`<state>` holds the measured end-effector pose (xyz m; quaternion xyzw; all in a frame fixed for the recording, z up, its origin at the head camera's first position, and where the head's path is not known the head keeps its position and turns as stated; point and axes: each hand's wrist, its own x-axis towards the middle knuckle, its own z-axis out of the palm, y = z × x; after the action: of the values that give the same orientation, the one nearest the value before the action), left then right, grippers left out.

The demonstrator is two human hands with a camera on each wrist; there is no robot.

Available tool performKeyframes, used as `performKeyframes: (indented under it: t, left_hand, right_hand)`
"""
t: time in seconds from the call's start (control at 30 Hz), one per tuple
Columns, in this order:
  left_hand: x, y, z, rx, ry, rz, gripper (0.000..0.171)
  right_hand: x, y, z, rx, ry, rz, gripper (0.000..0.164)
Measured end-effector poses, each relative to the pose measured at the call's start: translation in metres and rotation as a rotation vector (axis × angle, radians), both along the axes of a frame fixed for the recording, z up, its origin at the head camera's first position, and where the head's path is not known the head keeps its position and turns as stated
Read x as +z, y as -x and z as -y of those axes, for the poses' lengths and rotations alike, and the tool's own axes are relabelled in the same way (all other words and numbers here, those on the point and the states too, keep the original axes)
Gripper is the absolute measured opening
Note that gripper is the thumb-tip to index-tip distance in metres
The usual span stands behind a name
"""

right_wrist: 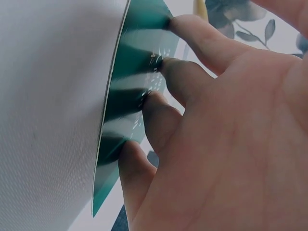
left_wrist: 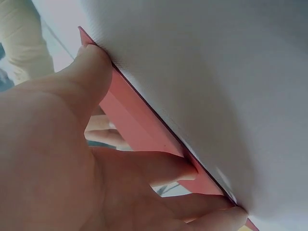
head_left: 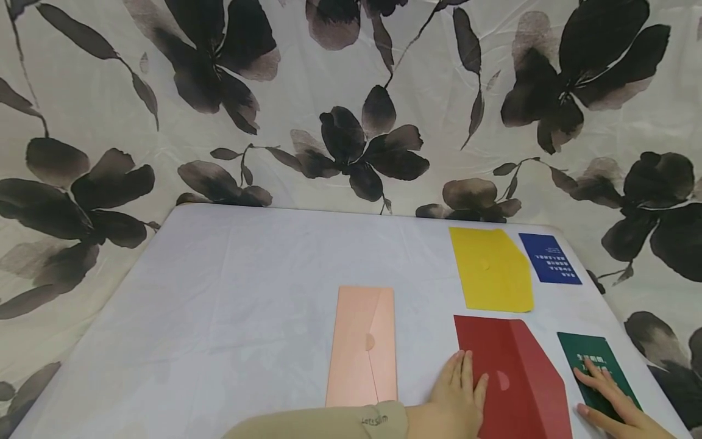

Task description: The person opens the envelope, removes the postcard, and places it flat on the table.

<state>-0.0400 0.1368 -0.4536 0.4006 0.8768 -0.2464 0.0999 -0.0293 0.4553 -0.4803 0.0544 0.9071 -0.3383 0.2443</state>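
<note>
A red envelope [head_left: 507, 347] lies on the white table at the front right, its pointed flap spread out to the right. My left hand [head_left: 457, 396] rests along its left edge with fingers extended. In the left wrist view, thumb and fingertips touch the red envelope [left_wrist: 139, 118] along that edge. To the right of it is a dark green card [head_left: 589, 347] with white print. Fingers spread, my right hand [head_left: 620, 402] touches this card from above. Seen from the right wrist, several fingertips rest on the green card [right_wrist: 132, 62].
A pale pink envelope [head_left: 356, 335], flap closed, lies left of the left hand. Beyond the red envelope are a yellow envelope [head_left: 488, 268] with its flap spread and a blue card [head_left: 548, 259] with white print. Flower-patterned cloth [head_left: 307, 195] surrounds the white table [head_left: 219, 305].
</note>
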Motion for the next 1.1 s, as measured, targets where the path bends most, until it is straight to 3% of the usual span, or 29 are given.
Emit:
performKeyframes:
  t: [0.27,0.5,1.1]
  left_hand:
    - [-0.001,-0.001,-0.007,0.004,-0.004,-0.009,0.083]
    - [0.0,-0.001,-0.013,0.016,0.01,-0.002,0.078]
    - [0.0,0.003,-0.024,0.034,-0.006,0.031,0.082]
  right_hand:
    - [0.0,0.0,-0.008,0.001,0.032,-0.014,0.079]
    - [0.001,0.0,-0.014,-0.007,0.047,0.027,0.079]
    - [0.001,0.002,-0.023,-0.007,0.049,0.033,0.079]
